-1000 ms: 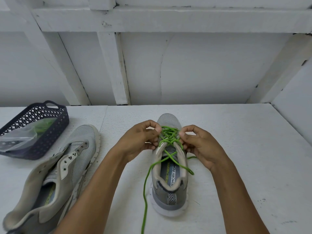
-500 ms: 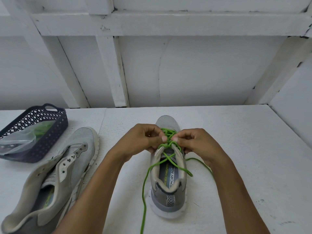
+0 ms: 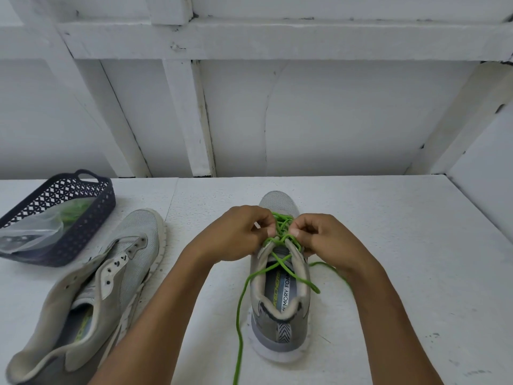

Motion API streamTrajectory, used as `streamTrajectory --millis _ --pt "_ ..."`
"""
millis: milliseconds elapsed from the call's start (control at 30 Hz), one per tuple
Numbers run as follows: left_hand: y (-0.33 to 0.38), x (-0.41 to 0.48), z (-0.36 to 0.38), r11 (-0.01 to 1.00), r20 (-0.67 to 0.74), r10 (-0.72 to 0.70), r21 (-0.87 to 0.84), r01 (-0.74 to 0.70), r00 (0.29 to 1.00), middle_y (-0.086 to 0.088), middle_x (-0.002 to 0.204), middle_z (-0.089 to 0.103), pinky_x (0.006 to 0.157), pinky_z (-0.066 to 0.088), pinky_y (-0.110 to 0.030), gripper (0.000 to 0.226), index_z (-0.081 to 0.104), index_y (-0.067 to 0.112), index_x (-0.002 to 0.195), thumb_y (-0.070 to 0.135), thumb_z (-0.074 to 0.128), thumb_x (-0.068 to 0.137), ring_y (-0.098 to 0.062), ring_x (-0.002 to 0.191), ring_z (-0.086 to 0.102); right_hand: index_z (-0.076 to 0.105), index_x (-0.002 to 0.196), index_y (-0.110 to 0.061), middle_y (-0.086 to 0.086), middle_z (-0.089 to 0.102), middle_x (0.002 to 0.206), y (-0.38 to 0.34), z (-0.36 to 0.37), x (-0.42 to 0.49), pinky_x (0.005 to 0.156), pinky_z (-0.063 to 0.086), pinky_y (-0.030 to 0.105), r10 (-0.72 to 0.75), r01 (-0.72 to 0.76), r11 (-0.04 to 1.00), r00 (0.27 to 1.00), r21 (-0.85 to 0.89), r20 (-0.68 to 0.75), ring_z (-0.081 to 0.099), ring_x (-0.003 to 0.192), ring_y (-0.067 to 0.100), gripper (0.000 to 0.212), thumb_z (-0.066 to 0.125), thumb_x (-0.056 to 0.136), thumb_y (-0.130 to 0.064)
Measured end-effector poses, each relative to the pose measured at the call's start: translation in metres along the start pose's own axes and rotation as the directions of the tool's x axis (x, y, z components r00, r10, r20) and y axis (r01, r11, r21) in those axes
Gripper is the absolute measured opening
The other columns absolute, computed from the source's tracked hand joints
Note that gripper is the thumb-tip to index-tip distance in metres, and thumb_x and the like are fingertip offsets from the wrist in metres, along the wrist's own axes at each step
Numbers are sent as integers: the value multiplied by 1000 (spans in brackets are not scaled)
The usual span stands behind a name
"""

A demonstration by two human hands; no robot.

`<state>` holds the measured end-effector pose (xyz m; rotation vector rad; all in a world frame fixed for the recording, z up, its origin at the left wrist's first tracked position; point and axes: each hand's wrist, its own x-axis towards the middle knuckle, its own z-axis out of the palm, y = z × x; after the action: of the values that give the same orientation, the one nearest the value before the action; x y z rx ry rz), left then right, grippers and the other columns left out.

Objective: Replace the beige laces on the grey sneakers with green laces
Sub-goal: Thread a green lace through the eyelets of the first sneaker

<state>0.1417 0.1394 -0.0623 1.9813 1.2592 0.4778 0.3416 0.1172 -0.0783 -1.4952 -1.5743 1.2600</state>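
Head view: the white, rough-surfaced bench meets a white wall crossed by thick white beams. In the middle stands the grey mesh sneaker, toe to the wall, threaded with the round green lace — its loose ends trail over the bench. The left hand and the right hand each pinch this lace in a narrow grip above the tongue. At the left lies the second grey sneaker, its eyelets showing, near a dark blue perforated plastic basket.

wall: white painted panels, scuffed | beams: white, one horizontal across the top, uprights and slanted braces below | table: white, rough, speckled | light: soft, even
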Motion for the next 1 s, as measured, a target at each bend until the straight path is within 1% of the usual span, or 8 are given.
streamTrajectory --millis 267,367,500,600,667,767,833,1000 --pt "-25 -18 9 784 16 -81 -617 74 997 -1 87 67 61 50 -29 17 58 -4 98 11 52 101 -13 79 61 61 88 -1 17 68 90 22 -12 -14 75 55 29 -9 -22 919 997 393 76 67 84 20 16 48 99 0" --pt "-21 -14 5 791 46 -88 -604 97 995 -8 88 63 63 51 -33 12 61 4 96 14 55 101 -16 81 59 63 87 -5 13 68 84 12 -11 -11 70 55 30 23 -45 922 998 386 61 65 77 19 12 55 96 -6" --pt "-6 -6 -2 917 75 -47 -391 73 996 2 76 65 62 54 -28 23 67 5 94 27 67 93 -12 72 61 66 85 -7 7 65 78 -4 -7 -6 68 54 31 26 -36 989 997 144 77 61 71 16 18 67 91 -24" --pt "-2 -2 -1 927 69 -42 -370 65 997 4 71 65 60 53 -27 17 68 3 87 20 69 93 -14 68 61 61 82 -8 6 61 74 -8 -2 -2 65 51 35 15 -20 995 998 97 57 56 68 18 15 62 95 -16" --pt "-6 -4 -3 850 53 -98 -515 111 994 -9 78 68 60 55 -30 12 66 5 82 13 68 91 -21 69 63 58 79 -10 5 64 73 -5 -5 -2 64 51 32 61 -67 975 997 212 37 57 67 19 17 58 96 -10" --pt "-15 -9 -6 550 119 -189 -810 205 975 -23 94 72 59 60 -32 8 63 5 73 10 66 78 -28 67 70 54 76 -10 13 72 80 0 -11 -8 62 56 29 171 -185 854 983 486 73 69 69 23 21 53 96 -4" --pt "-18 -10 -3 459 154 -202 -858 233 967 -28 96 72 59 61 -32 11 61 4 67 7 61 78 -27 66 72 52 75 -8 19 73 83 3 -12 -10 59 58 29 200 -222 789 974 573 103 72 70 25 22 50 96 -2" --pt "-10 -6 -4 657 97 -212 -722 215 973 -21 94 73 64 61 -34 31 65 11 68 9 54 97 -25 68 70 58 83 -6 13 71 78 1 -10 -7 58 56 30 198 -211 869 977 448 75 68 63 19 16 55 98 -13"
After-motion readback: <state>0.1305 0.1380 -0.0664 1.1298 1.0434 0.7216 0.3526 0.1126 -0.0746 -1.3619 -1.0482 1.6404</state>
